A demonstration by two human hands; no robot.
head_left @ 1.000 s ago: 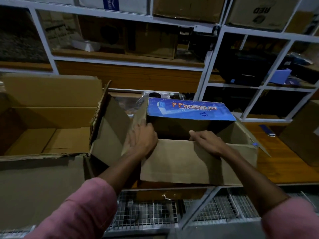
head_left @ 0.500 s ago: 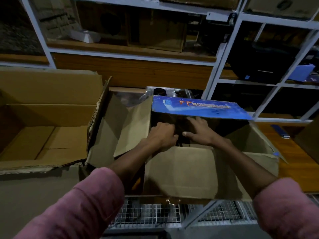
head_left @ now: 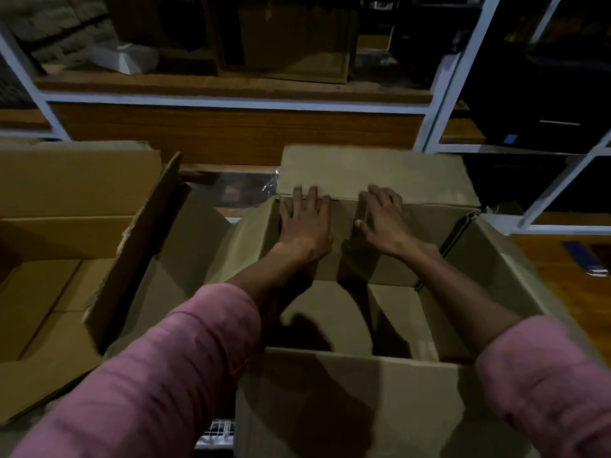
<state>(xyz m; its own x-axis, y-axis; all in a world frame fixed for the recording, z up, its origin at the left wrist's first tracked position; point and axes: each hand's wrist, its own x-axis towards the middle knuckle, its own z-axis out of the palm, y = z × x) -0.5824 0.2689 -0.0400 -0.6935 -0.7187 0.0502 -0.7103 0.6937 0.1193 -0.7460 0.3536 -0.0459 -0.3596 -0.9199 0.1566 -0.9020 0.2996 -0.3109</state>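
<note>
Here, in the head view, an open brown cardboard box sits straight ahead of the person. Its near flap hangs toward the camera and its far flap is folded back. Two arms in pink sleeves reach across the opening. The left hand and right hand lie flat, side by side, against the box's far wall. Their fingers are straight and spread, with the fingertips at the flap's fold, and they press on the cardboard without gripping it. A larger open tan cardboard carton stands just beside the box on the left. A clear plastic bag lies behind, between the two.
</note>
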